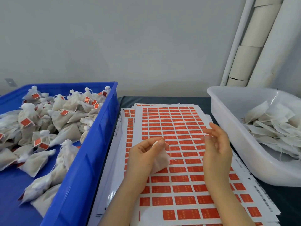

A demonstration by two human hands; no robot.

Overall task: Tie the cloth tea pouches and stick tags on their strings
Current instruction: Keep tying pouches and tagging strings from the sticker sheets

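My left hand (143,156) pinches the gathered neck of a small white cloth tea pouch (160,160), which hangs over the tag sheets. A thin string (170,151) loops off the pouch to the right. My right hand (217,146) hovers just right of it, fingers spread and blurred; I cannot tell whether it holds the string's end. Under both hands lie stacked white sheets of red sticker tags (175,126). The blue crate (101,132) at left holds several tied pouches with red tags. The white tub (228,121) at right holds flat pouches with loose strings.
A dark table surface (286,198) shows at the right under the tub. White pipes and cardboard tubes (254,46) lean against the grey wall at the back right. The sheet stack fills the gap between crate and tub.
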